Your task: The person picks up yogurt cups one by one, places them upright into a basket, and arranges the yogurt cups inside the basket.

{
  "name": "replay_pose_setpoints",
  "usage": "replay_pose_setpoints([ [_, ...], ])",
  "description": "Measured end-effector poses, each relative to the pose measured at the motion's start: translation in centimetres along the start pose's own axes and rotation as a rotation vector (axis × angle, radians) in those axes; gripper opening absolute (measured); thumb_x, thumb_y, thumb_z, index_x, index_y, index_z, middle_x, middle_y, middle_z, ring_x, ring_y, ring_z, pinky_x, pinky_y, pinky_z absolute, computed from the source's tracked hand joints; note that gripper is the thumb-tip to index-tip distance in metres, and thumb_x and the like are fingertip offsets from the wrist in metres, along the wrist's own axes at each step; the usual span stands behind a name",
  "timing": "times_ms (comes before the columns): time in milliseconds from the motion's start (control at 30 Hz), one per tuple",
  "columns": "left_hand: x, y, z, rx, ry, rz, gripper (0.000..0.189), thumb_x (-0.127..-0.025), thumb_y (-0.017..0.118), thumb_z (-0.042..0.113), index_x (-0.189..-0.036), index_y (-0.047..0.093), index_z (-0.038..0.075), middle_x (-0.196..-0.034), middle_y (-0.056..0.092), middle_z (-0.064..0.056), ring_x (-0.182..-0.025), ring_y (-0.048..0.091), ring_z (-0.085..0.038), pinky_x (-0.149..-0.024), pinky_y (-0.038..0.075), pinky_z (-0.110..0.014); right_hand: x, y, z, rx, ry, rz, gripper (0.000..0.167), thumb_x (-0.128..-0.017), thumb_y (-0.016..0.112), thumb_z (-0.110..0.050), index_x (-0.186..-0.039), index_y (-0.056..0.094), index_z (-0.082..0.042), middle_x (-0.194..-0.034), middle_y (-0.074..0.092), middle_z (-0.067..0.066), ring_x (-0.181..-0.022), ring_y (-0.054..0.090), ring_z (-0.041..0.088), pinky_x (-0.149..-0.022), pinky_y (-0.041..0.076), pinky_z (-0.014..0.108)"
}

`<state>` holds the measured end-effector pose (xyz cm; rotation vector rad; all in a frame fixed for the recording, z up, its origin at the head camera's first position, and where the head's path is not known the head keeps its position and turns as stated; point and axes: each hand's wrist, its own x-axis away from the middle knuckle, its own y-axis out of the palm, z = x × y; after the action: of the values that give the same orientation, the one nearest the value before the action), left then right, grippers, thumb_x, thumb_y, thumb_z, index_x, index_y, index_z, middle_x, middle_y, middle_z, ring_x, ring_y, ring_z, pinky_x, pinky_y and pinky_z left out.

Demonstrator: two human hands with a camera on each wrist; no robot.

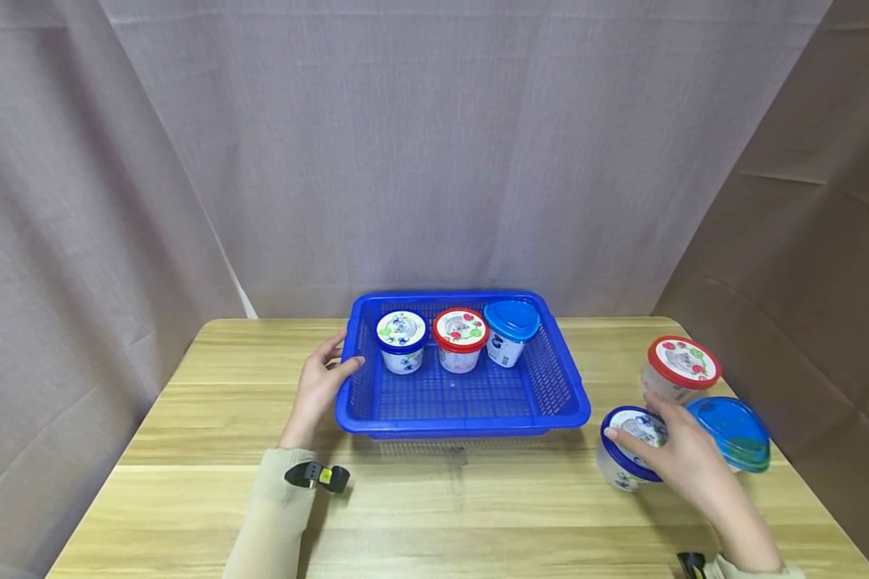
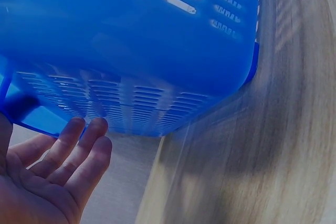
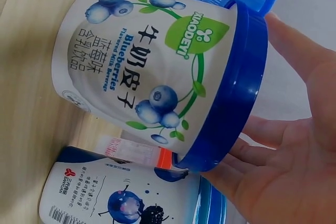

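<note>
Left hand (image 1: 321, 384) pinches left rim of blue plastic mesh basket (image 1: 463, 422) near back edge of tabletop (image 1: 188, 482), likely steadying it. Right hand (image 1: 688, 458) grips white round blueberry cup (image 3: 152, 77) near right edge, by blue lid (image 3: 231, 93), probably for purchase.

- On the table (image 1: 210, 434): the basket (image 1: 463, 423).
- Behind the basket: a curtain (image 1: 434, 145).
- Inside the basket, side by side: left tub (image 1: 403, 342), middle tub (image 1: 460, 342), right tub (image 1: 508, 331).
- Right of the basket: near tub (image 1: 632, 424), back tub (image 1: 684, 362), outer tub (image 1: 731, 434).
- Basket's left rim: left hand (image 1: 322, 382).
- Basket's right, at the near tub: right hand (image 1: 684, 450).
</note>
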<state>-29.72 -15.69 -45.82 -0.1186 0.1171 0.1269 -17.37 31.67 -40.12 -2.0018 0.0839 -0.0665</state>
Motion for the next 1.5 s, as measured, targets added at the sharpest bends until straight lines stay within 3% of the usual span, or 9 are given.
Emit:
replay_pose_setpoints([
  [167, 0.0, 0.0, -0.2, 0.007, -0.004, 0.002, 0.062, -0.088, 0.073, 0.008, -0.146, 0.052, 0.006, -0.118, 0.065, -0.024, -0.088, 0.068, -0.027, -0.069, 0.057, -0.024, 0.1, 0.2, -0.3, -0.004, 0.001, -0.001, 0.115, -0.084, 0.066, -0.071, -0.152, 0.024, 0.013, -0.147, 0.027, 0.044, -0.130, 0.028, 0.064, -0.097, 0.032, 0.079],
  [400, -0.1, 0.0, -0.5, 0.007, -0.006, 0.007, 0.062, -0.088, 0.074, 0.008, -0.146, 0.053, 0.006, -0.118, 0.065, -0.024, -0.081, 0.066, -0.016, -0.070, 0.056, -0.024, 0.0, 0.9, -0.6, -0.016, -0.019, 0.012, 0.116, -0.082, 0.069, -0.070, -0.151, 0.026, 0.012, -0.148, 0.027, 0.043, -0.128, 0.031, 0.064, -0.095, 0.035, 0.078],
  [1000, 0.2, 0.1, -0.4, 0.038, -0.007, 0.003, 0.062, -0.089, 0.073, 0.008, -0.147, 0.051, 0.005, -0.121, 0.063, -0.026, -0.083, 0.066, -0.013, -0.071, 0.056, -0.023, -0.4, 1.9, -0.3, -0.061, -0.095, 0.076, 0.102, -0.084, 0.073, -0.062, -0.150, 0.036, 0.006, -0.148, 0.034, 0.038, -0.130, 0.034, 0.061, -0.096, 0.034, 0.078],
  [1233, 0.1, 0.1, -0.3, 0.044, -0.010, -0.003, 0.061, -0.089, 0.073, 0.009, -0.147, 0.052, 0.006, -0.123, 0.063, -0.026, -0.085, 0.065, -0.013, -0.072, 0.056, -0.023, 0.4, 1.4, 0.1, -0.068, -0.060, 0.105, 0.105, -0.086, 0.071, -0.061, -0.154, 0.028, 0.005, -0.150, 0.029, 0.039, -0.130, 0.030, 0.062, -0.094, 0.032, 0.080],
  [1500, -0.1, 0.0, -0.2, 0.045, -0.015, 0.002, 0.062, -0.089, 0.073, 0.008, -0.147, 0.051, 0.005, -0.121, 0.063, -0.026, -0.083, 0.066, -0.012, -0.070, 0.057, -0.023, 1.0, 1.5, 0.9, -0.076, -0.076, 0.108, 0.110, -0.085, 0.075, -0.057, -0.156, 0.021, 0.006, -0.147, 0.031, 0.042, -0.127, 0.034, 0.062, -0.093, 0.036, 0.078],
])
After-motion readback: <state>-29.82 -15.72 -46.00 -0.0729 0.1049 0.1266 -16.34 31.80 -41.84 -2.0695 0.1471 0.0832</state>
